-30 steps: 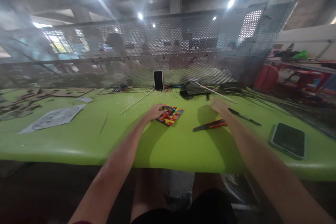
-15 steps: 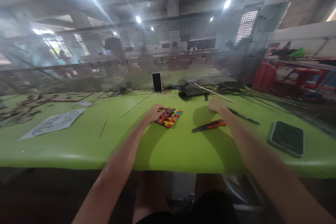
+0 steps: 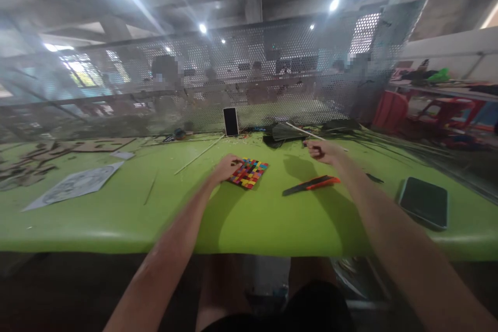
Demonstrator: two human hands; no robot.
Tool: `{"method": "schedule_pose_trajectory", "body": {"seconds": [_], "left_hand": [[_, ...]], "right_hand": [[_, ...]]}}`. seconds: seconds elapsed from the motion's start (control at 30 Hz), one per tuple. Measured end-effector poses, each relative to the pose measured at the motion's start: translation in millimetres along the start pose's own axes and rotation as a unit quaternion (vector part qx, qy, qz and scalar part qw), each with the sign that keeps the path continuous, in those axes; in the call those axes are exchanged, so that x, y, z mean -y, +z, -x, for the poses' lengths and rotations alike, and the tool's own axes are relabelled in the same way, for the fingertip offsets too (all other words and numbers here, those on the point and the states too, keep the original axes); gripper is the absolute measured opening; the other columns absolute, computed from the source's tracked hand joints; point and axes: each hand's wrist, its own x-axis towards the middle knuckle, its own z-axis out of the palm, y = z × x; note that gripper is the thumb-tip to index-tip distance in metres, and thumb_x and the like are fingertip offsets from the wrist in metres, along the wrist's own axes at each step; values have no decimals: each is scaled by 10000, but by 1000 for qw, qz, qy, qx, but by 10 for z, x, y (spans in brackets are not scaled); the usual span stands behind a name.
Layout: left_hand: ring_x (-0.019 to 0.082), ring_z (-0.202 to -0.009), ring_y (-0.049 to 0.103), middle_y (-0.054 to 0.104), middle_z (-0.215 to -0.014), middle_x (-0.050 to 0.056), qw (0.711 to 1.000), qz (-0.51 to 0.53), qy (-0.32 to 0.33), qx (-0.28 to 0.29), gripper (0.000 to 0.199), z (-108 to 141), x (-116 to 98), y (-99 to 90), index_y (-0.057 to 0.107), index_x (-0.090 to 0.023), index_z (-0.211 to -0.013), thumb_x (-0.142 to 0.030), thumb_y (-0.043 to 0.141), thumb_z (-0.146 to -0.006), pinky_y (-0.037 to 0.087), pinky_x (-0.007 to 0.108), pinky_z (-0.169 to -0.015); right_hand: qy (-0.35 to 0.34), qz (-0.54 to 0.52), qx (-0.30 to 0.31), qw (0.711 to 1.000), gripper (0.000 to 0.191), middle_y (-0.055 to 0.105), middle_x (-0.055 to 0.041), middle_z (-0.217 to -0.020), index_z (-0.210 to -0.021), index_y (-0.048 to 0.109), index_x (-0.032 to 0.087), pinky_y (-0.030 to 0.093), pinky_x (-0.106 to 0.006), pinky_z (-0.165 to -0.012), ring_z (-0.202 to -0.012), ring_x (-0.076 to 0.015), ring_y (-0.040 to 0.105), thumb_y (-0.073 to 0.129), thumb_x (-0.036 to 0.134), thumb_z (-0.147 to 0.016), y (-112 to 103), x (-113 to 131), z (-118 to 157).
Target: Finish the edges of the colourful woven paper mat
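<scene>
Centrally, the left hand (image 3: 227, 167) holds a multicoloured checkered square (image 3: 251, 173). Right of centre, the right hand (image 3: 321, 151) curls, any contents indiscernible.

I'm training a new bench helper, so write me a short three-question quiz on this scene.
1. Multiple choice. How is the black-screened rectangular phone with a pale edge, at the back of the bright green table, placed?
A) Flat, face down
B) Standing roughly upright
C) Held in someone's hand

2. True or false? The left hand touches the multicoloured checkered square piece, while the right hand is apart from it.

3. Fill in the gap. Seen from the person's side, the long, thin black-and-orange tool lies to the ____ of the checkered square.

Key:
1. B
2. True
3. right
</scene>
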Motion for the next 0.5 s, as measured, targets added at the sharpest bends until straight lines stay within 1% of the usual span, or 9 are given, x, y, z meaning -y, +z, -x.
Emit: {"method": "schedule_pose_trajectory", "body": {"seconds": [0.03,0.13,0.2,0.23,0.3,0.4,0.43,0.5], "left_hand": [[212,-997,654,682,-1063,104,1000,0,1,-1,213,3,-2,-2,731,-155,-984,-253,570,-887,533,358,-948],[203,-995,653,681,-1056,104,1000,-1,6,-6,207,10,-16,-6,730,-148,-984,-238,569,-890,538,342,-938],[204,-989,653,679,-1047,107,1000,-3,7,-13,204,11,-29,-8,730,-142,-982,-229,570,-889,541,338,-928],[204,-980,654,676,-1047,109,1000,-5,7,-19,206,10,-36,-9,729,-139,-986,-224,568,-889,543,339,-921],[201,-962,656,672,-1056,108,999,-8,7,-32,210,4,-50,-10,725,-142,-1000,-212,562,-887,544,343,-914],[209,-966,648,674,-1049,97,999,-13,13,-51,202,-14,-61,-13,724,-158,-999,-200,571,-873,530,365,-934],[213,-972,643,676,-1036,93,998,-14,16,-57,191,-19,-61,-14,725,-164,-983,-197,576,-867,523,374,-945],[218,-987,632,680,-1015,86,997,-14,23,-69,173,-22,-61,-16,723,-171,-955,-192,579,-860,511,390,-963]], "right_hand": [[0,-5,13,1000,158,376,55,-535,-853,595,119,213,-166,-380,-423,-47,250,485,6,-842,43,-7,24],[-23,26,77,996,248,443,38,-579,-1034,661,99,226,-176,-400,-445,-48,296,556,26,-821,196,-24,79],[-56,70,116,989,278,516,6,-628,-1065,692,103,225,-193,-411,-462,-52,327,600,48,-809,283,-37,87],[-71,86,117,987,272,545,-7,-648,-1055,707,111,229,-203,-417,-469,-57,341,610,57,-807,311,-46,79],[-91,86,78,989,237,582,-24,-669,-993,728,127,256,-219,-432,-486,-69,370,614,56,-798,323,-69,42],[-105,37,-4,994,173,591,-21,-669,-862,706,152,339,-228,-482,-527,-86,429,604,39,-781,251,-95,-34],[-110,19,-16,994,163,590,-16,-676,-841,691,161,366,-228,-508,-549,-89,453,604,39,-777,217,-95,-52],[-124,-24,-4,992,152,586,-4,-701,-846,674,178,418,-233,-569,-593,-91,490,619,58,-773,155,-81,-71]]}}
